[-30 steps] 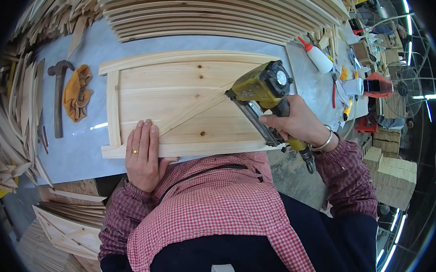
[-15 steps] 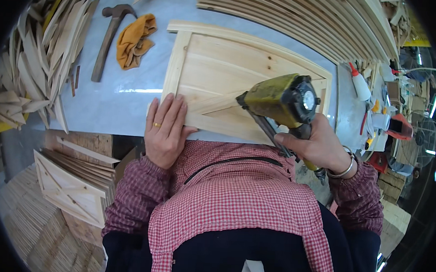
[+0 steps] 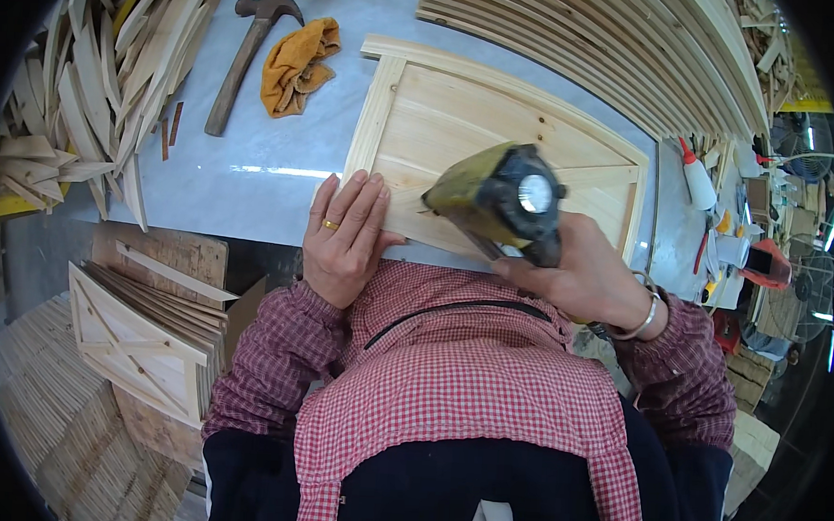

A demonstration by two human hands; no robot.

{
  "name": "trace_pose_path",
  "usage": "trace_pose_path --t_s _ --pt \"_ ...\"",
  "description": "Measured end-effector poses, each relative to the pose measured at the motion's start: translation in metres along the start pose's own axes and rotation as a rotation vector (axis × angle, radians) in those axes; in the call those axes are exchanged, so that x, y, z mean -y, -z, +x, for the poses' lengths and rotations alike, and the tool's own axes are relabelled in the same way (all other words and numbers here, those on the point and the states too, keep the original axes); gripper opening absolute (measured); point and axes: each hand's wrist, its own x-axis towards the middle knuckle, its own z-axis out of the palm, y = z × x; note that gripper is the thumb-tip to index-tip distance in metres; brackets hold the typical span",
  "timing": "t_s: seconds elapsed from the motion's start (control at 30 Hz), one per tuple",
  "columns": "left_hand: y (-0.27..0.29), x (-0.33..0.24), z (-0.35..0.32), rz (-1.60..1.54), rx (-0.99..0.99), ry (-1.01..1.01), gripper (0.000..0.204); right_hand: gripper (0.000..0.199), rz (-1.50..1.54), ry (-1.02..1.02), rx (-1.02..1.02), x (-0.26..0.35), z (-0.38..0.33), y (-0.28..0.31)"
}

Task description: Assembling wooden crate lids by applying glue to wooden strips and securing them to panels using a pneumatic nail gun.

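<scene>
A pale wooden framed panel [image 3: 467, 107] with diagonal braces lies on the grey-blue tabletop [image 3: 222, 194] in front of me. My left hand [image 3: 344, 247], a ring on one finger, rests with its fingers stretched out over the panel's near left corner. In my right hand [image 3: 590, 279] is a yellow and black nail gun [image 3: 486, 193], gripped by its handle. Its nose points left and down over the near part of the panel, close to my left fingers. Whether the tip touches the wood I cannot tell; the handle is partly hidden.
A claw hammer [image 3: 243, 67] and an orange cloth [image 3: 298, 70] lie at the left. Loose wood strips [image 3: 91, 83] pile up beyond them. Stacked long boards [image 3: 598, 53] line the far side. A white bottle [image 3: 698, 179] stands right. Finished-looking panels [image 3: 139, 345] lean below left.
The nail gun has moved left and tipped, its nose coming nearer my left hand. My left hand stays on the panel's corner. The whole view has shifted slightly.
</scene>
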Motion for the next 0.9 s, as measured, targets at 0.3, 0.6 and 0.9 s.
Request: trace_pose_path --t_s 0.3,0.6,0.9 --pt "0.001 -0.002 0.001 -0.011 0.001 0.003 0.048 0.032 0.001 -0.341 -0.555 -0.07 -0.087 0.062" --pt "0.012 -0.017 0.012 0.125 0.225 -0.078 0.04 0.046 -0.601 -0.618 -0.877 -0.249 -0.138 0.077" --pt "0.014 -0.03 0.027 0.229 0.284 -0.131 0.039 0.065 -0.48 -0.621 -0.956 -0.285 -0.119 0.085"
